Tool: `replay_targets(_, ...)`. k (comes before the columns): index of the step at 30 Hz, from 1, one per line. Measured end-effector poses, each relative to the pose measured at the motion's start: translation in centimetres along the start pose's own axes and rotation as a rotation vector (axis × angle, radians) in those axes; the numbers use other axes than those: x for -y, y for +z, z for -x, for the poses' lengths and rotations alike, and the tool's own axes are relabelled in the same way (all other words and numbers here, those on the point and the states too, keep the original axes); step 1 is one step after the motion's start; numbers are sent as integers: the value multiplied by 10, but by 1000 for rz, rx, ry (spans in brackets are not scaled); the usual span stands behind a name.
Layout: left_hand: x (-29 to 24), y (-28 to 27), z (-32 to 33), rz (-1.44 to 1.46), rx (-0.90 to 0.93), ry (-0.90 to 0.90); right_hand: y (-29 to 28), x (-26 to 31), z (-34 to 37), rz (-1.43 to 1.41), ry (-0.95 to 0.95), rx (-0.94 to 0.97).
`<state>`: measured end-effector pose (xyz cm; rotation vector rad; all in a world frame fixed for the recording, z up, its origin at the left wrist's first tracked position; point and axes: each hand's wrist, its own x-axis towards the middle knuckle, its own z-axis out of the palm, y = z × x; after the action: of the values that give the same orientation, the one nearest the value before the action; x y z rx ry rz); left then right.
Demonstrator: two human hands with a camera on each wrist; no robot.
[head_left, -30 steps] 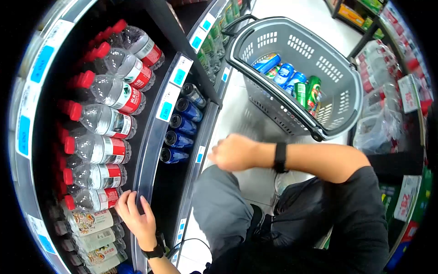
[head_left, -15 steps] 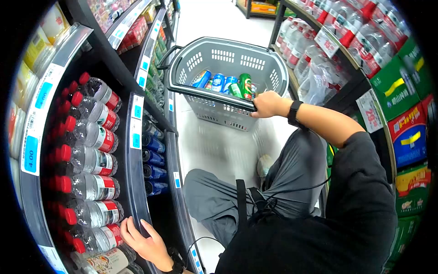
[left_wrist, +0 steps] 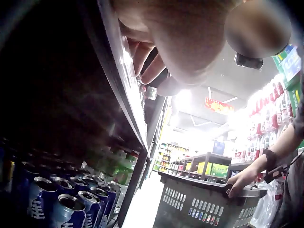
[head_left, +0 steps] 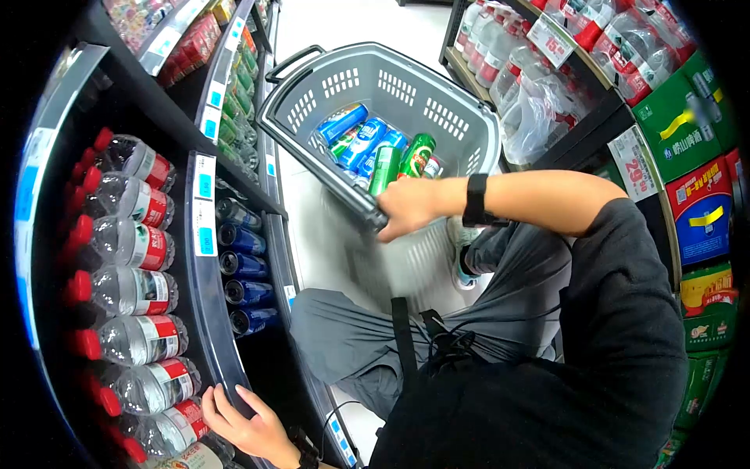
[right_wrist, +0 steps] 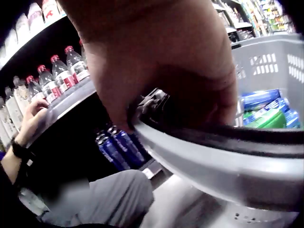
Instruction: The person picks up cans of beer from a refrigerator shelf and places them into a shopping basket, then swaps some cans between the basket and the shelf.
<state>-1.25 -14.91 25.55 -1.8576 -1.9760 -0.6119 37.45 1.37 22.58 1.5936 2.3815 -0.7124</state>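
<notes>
My right hand [head_left: 414, 205] grips the near rim of a grey shopping basket [head_left: 375, 66], fingers curled over its edge, as the right wrist view also shows. The basket stands at an angle in the aisle. Inside lie blue cans [head_left: 363, 144], a green can [head_left: 384, 168] and a green-and-red can [head_left: 418, 152]. With fingers slightly bent, my left hand [head_left: 254, 430] rests on the front edge of a shelf [head_left: 207, 305], fingertips close to a red-capped water bottle [head_left: 183, 426]. In the left wrist view the left hand [left_wrist: 175, 42] lies along that edge, holding nothing.
Rows of water bottles [head_left: 148, 293] fill the left shelf, with dark blue cans [head_left: 246, 266] on the level below. On the right are wrapped bottle packs [head_left: 500, 59], a plastic bag [head_left: 539, 117] and green drink cartons [head_left: 680, 117]. My knees flank the floor in front.
My right hand, off the basket a second ago, has taken hold of its rim. The basket has since turned, its near corner swinging left and closer to me. The left hand stays at the shelf edge.
</notes>
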Motion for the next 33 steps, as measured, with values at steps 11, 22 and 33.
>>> replay_targets(11,-5,2,-1,-31,-49,70,20,23,-1,-45,-196,73)
replay_targets(22,0,9,1,-128,-53,71,79,-56,-86,438,-468,-69)
replay_targets(33,1,11,2,-112,-96,101,54,-127,-38,687,-690,89)
